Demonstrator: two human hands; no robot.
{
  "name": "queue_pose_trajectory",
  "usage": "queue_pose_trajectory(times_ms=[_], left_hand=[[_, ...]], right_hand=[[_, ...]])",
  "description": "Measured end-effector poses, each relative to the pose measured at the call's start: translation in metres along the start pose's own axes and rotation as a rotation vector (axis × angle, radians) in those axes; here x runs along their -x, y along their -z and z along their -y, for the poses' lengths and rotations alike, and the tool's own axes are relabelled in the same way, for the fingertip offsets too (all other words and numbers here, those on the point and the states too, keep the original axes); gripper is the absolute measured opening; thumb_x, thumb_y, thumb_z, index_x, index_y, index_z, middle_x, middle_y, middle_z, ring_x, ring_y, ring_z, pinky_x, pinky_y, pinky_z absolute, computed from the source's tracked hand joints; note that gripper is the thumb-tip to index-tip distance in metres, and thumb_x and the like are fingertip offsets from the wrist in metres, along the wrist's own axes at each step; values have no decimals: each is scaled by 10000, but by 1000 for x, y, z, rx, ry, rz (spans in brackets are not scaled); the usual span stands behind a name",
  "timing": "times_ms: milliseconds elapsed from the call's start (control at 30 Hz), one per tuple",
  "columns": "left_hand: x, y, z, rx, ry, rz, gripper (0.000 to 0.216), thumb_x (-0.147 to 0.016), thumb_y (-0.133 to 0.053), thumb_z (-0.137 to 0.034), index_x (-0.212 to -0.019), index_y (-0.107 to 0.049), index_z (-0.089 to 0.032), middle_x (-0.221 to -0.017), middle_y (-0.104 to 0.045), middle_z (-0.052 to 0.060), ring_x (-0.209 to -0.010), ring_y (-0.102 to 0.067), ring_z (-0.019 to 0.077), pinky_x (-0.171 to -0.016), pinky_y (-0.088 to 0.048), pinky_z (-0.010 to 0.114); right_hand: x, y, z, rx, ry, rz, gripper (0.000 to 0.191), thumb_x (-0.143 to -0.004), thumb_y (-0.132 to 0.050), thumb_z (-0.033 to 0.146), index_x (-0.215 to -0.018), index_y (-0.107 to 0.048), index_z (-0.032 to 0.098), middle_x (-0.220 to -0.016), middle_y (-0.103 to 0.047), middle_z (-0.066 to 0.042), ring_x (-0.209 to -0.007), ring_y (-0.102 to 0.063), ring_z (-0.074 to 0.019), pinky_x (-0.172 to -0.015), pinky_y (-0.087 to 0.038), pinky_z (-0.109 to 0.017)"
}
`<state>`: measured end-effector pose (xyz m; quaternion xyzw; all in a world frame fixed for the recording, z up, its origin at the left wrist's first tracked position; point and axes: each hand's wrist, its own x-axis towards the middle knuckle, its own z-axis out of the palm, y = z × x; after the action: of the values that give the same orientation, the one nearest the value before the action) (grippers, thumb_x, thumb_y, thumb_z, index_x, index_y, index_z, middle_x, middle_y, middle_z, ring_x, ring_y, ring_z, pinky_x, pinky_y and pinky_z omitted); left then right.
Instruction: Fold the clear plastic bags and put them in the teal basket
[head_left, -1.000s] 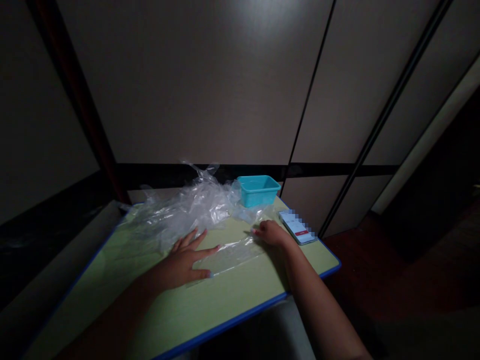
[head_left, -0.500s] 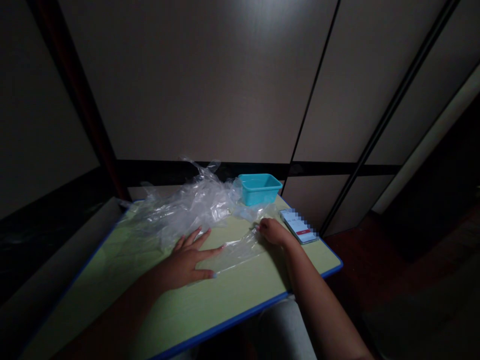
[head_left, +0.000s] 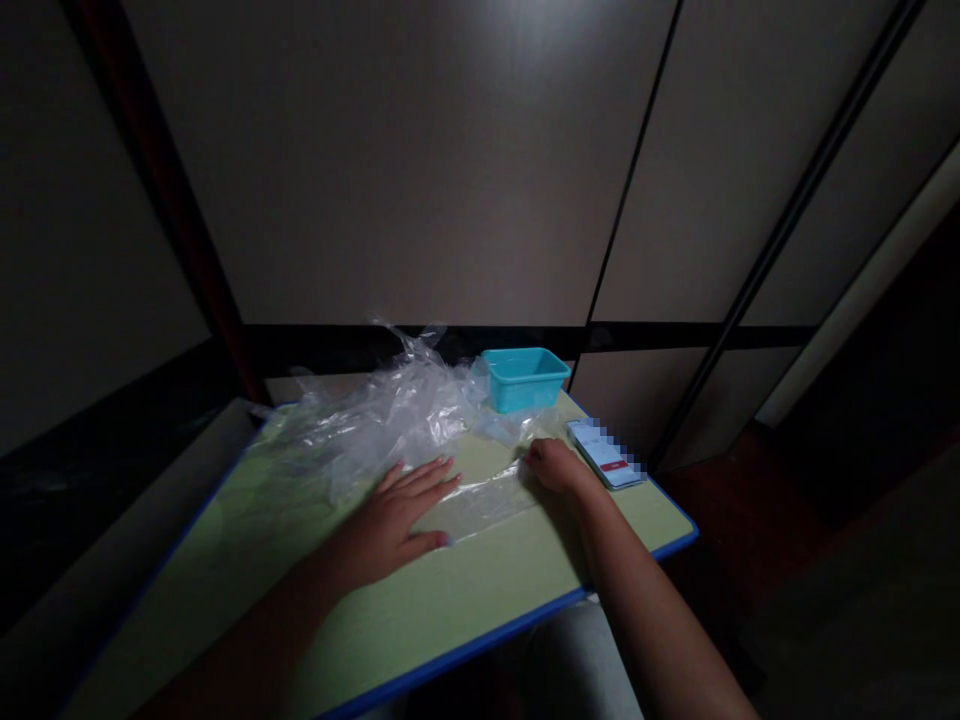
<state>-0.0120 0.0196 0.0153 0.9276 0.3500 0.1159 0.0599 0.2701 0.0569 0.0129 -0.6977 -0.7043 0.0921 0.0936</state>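
Observation:
A flat clear plastic bag [head_left: 484,500] lies on the green table [head_left: 480,590] between my hands. My left hand [head_left: 397,515] rests flat on its left end, fingers stretched out and close together. My right hand [head_left: 553,465] is curled at the bag's right end, fingers closed and seemingly pinching its edge. A heap of crumpled clear plastic bags [head_left: 367,425] sits just beyond my left hand.
A teal plastic tub [head_left: 525,378] stands at the table's far edge. A phone [head_left: 606,455] lies near the right edge, beside my right hand. The table has a blue rim and stands against a panelled wall. The room is dim.
My left hand slid a little forward and right along the bag, its fingers drawn closer together. My right hand stayed closed at the bag's right end.

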Motion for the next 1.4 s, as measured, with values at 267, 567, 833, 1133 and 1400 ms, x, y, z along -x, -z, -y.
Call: queue_pose_trajectory(times_ms=[267, 567, 833, 1133, 1400], left_hand=[[0, -6, -16, 93, -83, 166, 585, -869, -346, -549, -1385, -157, -347, -1468, -167, 21, -1341, -149, 224, -1066, -77, 474], [3, -6, -12, 137, -103, 221, 580, -832, -413, -570, -1354, -226, -400, -1460, -194, -3, -1335, -169, 251, -1047, -126, 513], [-3, 5, 8, 101, 95, -310, 340, -835, -462, -379, -1121, -567, -227, -1145, -572, 57, -1096, -464, 228, -951, -345, 375], [3, 7, 27, 9, 330, -234, 217, -718, -571, -407, -647, -554, -202, -732, -569, 20, -810, -514, 213, -725, -397, 304], [11, 11, 28, 56, 390, -33, 247, -595, -656, -425, -656, -574, -200, -798, -594, 22, -865, -510, 230, -724, -379, 287]], right_hand=[[1, 1, 2, 14, -18, 5, 230, -800, -497, 300, -890, -643, 146, -932, -633, -126, -830, -555, -216, -630, -355, -263], [4, 4, 1, 43, -67, -30, 209, -767, -529, 287, -899, -627, 158, -948, -629, -136, -891, -545, -257, -651, -363, -285], [-2, 7, 3, 5, -64, -132, 212, -815, -501, 345, -899, -594, 174, -942, -621, -104, -903, -531, -215, -697, -346, -268], [-2, 4, -2, -178, 31, -355, 182, -809, -514, 331, -897, -570, 182, -960, -595, -74, -953, -499, -197, -788, -340, -280], [-8, 5, -10, -483, 119, -534, 194, -825, -435, 338, -810, -523, 166, -873, -598, -77, -863, -528, -176, -788, -377, -273]])
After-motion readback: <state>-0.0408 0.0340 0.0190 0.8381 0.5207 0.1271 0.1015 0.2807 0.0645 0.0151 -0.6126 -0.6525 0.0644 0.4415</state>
